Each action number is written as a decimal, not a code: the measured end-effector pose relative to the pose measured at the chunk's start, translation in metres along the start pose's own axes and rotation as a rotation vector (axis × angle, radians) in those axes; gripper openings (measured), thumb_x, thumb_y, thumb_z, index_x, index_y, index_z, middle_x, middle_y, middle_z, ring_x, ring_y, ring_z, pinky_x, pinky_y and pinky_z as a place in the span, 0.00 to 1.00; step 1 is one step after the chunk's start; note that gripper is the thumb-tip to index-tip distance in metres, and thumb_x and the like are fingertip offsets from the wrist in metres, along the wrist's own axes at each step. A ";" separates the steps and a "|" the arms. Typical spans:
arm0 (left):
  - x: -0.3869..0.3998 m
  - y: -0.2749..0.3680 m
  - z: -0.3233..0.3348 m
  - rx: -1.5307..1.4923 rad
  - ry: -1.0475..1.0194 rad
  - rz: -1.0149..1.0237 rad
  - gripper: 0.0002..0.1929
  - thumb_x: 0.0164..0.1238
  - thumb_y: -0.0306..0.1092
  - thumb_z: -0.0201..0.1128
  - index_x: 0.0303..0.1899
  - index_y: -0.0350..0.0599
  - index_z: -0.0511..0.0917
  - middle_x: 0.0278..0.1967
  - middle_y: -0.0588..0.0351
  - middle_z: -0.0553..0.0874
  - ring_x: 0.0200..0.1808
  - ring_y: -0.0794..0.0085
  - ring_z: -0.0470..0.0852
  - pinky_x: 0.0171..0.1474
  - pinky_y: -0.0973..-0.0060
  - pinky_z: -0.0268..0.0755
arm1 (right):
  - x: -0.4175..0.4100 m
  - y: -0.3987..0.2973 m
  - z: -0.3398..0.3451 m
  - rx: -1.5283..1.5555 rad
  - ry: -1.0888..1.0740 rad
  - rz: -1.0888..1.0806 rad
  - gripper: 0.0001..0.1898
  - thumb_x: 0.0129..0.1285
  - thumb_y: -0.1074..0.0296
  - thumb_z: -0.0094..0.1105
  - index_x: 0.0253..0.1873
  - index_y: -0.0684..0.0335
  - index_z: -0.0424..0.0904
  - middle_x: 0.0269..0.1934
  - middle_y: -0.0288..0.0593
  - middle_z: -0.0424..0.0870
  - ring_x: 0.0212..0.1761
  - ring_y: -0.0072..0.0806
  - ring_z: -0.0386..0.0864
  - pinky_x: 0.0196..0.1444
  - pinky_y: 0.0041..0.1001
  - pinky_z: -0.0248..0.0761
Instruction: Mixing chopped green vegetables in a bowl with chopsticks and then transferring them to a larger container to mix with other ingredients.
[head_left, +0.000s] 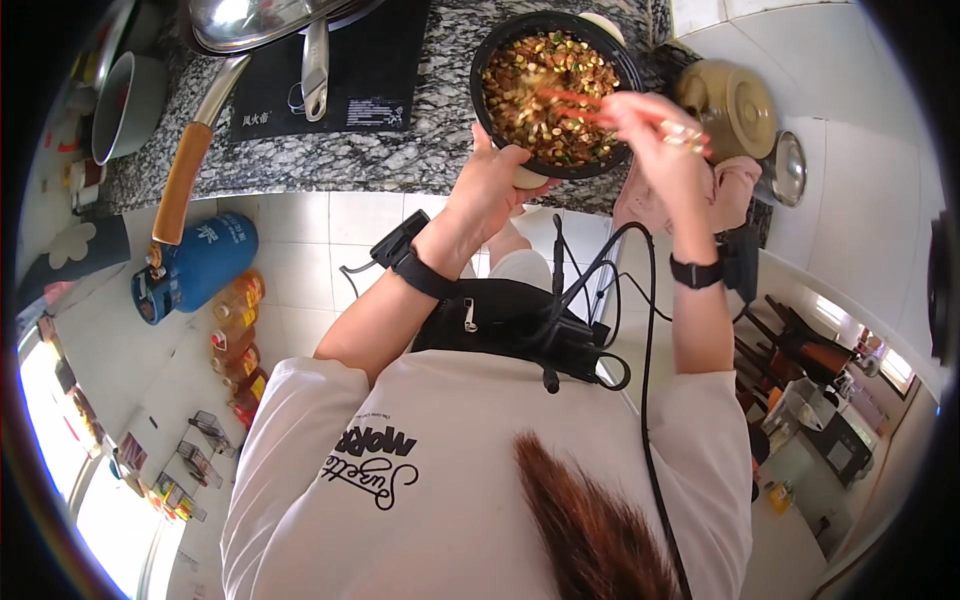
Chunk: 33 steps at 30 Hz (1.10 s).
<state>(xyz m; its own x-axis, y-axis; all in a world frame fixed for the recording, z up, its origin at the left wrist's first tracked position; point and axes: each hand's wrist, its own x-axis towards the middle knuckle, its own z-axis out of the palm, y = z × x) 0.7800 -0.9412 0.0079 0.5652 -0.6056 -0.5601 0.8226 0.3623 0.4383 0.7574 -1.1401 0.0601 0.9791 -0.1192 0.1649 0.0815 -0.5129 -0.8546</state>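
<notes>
A round black pot (480, 112) with pale side handles stands at the front of the granite counter. It is filled with a chopped mixture (555, 82) of brown bits, yellow corn kernels and some green pieces. My left hand (487, 176) grips the pot's near pale handle (529, 178), thumb up against the rim. In my right hand (660, 135) is a pair of red chopsticks (574, 105), their tips in the mixture. The chopsticks and the food around the tips are blurred. Under my right forearm lies a pink cloth (735, 187) on the counter.
Right of the pot are a tan lidded crock (731, 109) and a steel bowl (789, 169). Leftward, a lidded pan's wooden handle (180, 184) juts past the counter edge beside a black cooktop (375, 82). A blue gas cylinder (217, 259) and oil bottles (240, 326) stand on the floor.
</notes>
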 end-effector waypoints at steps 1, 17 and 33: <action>0.000 0.000 0.001 0.000 0.000 0.000 0.27 0.67 0.21 0.40 0.61 0.50 0.38 0.53 0.40 0.68 0.46 0.57 0.79 0.40 0.67 0.80 | 0.005 0.003 -0.006 0.051 0.062 0.061 0.07 0.62 0.69 0.58 0.42 0.62 0.82 0.32 0.39 0.84 0.29 0.20 0.78 0.28 0.19 0.72; -0.002 -0.001 -0.002 0.011 -0.032 0.064 0.23 0.68 0.22 0.39 0.59 0.50 0.42 0.54 0.40 0.69 0.47 0.57 0.79 0.42 0.66 0.80 | -0.007 -0.035 -0.046 -0.034 0.080 0.275 0.09 0.62 0.68 0.59 0.44 0.65 0.82 0.37 0.42 0.84 0.33 0.23 0.82 0.32 0.19 0.76; 0.000 -0.003 -0.002 -0.015 -0.023 0.044 0.25 0.67 0.21 0.40 0.61 0.53 0.42 0.55 0.42 0.69 0.48 0.57 0.79 0.44 0.66 0.80 | 0.004 -0.013 0.003 0.344 0.370 0.409 0.14 0.63 0.65 0.58 0.47 0.70 0.78 0.39 0.55 0.82 0.35 0.35 0.85 0.28 0.20 0.78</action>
<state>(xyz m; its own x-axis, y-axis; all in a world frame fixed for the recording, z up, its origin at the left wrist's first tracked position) 0.7780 -0.9411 0.0056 0.5998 -0.6045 -0.5241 0.7976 0.3996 0.4519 0.7609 -1.1313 0.0708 0.8200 -0.5634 -0.1014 -0.1694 -0.0697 -0.9831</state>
